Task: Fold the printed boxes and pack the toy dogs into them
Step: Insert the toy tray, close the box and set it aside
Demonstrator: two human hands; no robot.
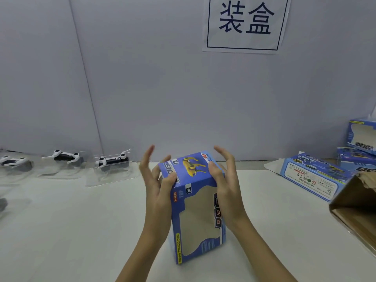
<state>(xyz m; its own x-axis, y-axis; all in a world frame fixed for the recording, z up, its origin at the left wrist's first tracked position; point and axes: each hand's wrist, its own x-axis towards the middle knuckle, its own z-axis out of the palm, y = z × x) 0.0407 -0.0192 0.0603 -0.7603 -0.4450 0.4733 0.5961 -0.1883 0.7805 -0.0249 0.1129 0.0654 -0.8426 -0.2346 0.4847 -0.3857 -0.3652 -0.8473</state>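
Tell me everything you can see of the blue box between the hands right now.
The blue box is printed cardboard, standing on end on the white table. Its top end is closed and shows a yellow dog picture; the front has a large cut-out window beside the word DOG. The left hand and right hand press thumbs on the top, fingers mostly spread. No toy is visible inside.
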